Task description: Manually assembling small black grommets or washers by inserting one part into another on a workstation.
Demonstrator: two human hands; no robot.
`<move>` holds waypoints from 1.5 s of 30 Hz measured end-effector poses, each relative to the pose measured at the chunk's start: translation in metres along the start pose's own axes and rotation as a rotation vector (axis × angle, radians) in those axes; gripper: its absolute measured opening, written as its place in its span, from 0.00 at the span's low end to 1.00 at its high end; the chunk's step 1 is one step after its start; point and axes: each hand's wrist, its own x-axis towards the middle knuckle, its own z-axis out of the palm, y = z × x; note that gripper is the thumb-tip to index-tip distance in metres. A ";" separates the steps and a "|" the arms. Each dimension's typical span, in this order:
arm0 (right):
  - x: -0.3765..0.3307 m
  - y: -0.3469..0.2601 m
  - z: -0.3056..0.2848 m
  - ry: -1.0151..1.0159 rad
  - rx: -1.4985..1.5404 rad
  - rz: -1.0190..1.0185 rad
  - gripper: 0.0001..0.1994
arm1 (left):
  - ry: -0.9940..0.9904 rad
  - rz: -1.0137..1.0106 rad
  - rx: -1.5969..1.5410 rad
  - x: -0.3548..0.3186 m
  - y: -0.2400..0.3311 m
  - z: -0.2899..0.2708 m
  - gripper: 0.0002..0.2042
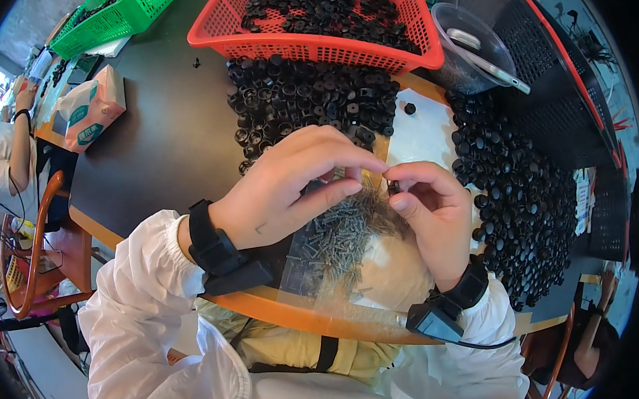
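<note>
Dark tabletop (161, 136) stretched before us, with a red basket (315, 49) of black plastic parts at the far edge, a green basket (125, 8) to the left, a tissue box (92, 109) nearer, and loose black caps (304, 98) heaped ahead and to the right. Our left hand (290, 190) curled over a pile of small dark screws (347, 231) on a clear plastic sheet, its fingertips pressed together on something too small to tell. Our right hand (433, 211) sat just beside it, thumb and forefinger pinching a small black piece (393, 186) above the screws.
</note>
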 end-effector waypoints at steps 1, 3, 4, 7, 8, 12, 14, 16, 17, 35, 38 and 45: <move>-0.001 0.000 0.000 0.001 -0.004 0.000 0.13 | -0.033 0.018 0.043 0.001 -0.001 0.000 0.17; 0.000 -0.001 0.003 -0.020 0.151 0.075 0.14 | -0.032 0.002 0.041 0.002 -0.001 -0.001 0.17; 0.000 -0.004 0.007 -0.025 0.146 0.090 0.15 | -0.033 -0.017 0.043 0.001 0.000 -0.002 0.18; -0.002 -0.002 0.010 -0.026 0.191 0.094 0.15 | -0.035 -0.022 0.023 0.001 0.002 0.000 0.18; -0.002 -0.002 0.010 -0.028 0.190 0.098 0.15 | -0.032 -0.025 0.021 0.001 0.000 0.000 0.18; -0.004 -0.001 0.010 -0.079 0.216 0.049 0.15 | -0.022 0.044 0.046 0.001 -0.001 0.000 0.13; -0.006 -0.001 0.008 -0.084 0.219 0.034 0.15 | -0.016 -0.017 0.027 0.001 0.002 0.001 0.12; -0.005 -0.003 0.008 -0.034 0.157 0.084 0.16 | 0.128 -0.104 -0.056 -0.001 0.005 -0.001 0.11; -0.003 -0.003 0.009 -0.034 0.162 0.078 0.16 | 0.125 -0.102 -0.049 -0.002 0.005 -0.003 0.11; -0.002 0.002 0.011 0.007 0.183 0.057 0.13 | 0.121 0.116 0.203 -0.001 0.003 -0.002 0.14; -0.002 0.001 0.010 0.016 0.066 0.072 0.13 | 0.151 0.222 0.357 0.000 0.005 -0.003 0.15; -0.003 0.000 0.011 0.019 0.084 0.068 0.13 | 0.149 0.253 0.383 -0.001 0.005 -0.005 0.16</move>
